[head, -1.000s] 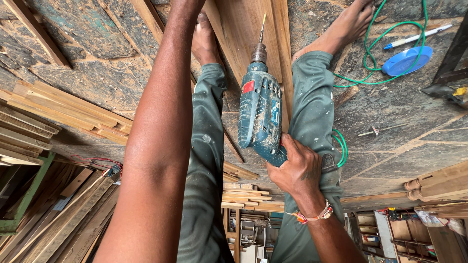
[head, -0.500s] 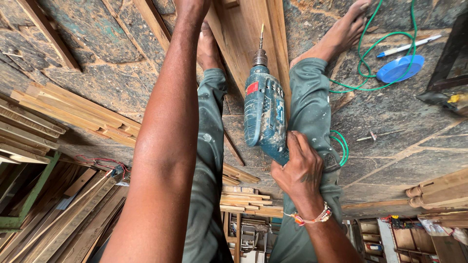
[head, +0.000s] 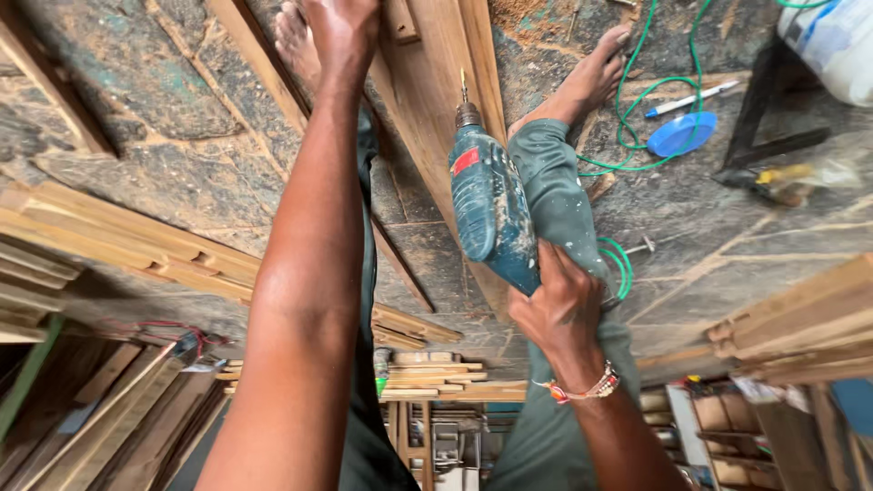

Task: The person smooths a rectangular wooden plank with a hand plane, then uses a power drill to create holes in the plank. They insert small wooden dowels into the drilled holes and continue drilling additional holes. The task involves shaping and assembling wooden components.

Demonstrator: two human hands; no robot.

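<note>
Power drill (head: pixel 486 211): teal-blue body, scuffed and flecked with pale dust and paint, a small red patch on its side, dark metal chuck at the front, thin bit sticking out of it. It sits between the person's knees, over the long wooden plank (head: pixel 435 100) that lies on the floor between the bare feet.

Long axis runs from the grip, near the right thigh, up and slightly left in the picture toward the plank's far end. Bit points away from the person, toward the plank, tip just over the wood; whether it touches the surface cannot be told.

Right hand (head: pixel 556 314): wrapped tightly round the drill's handle from behind, fingers closed about it, beaded bracelet at the wrist. Left hand (head: pixel 344 27): arm stretched far forward, hand down on the plank near the small wood block (head: pixel 400 20) at the top edge; fingers largely out of sight, so the grip cannot be told.

Green trousers, paint-spotted. Green cable (head: pixel 637 100) loops across the stone floor past the right foot, near a blue round lid (head: pixel 682 135) and a pen (head: pixel 691 98). Stacked timber strips (head: pixel 127 250) lie to the left, more boards (head: pixel 800 318) to the right.
</note>
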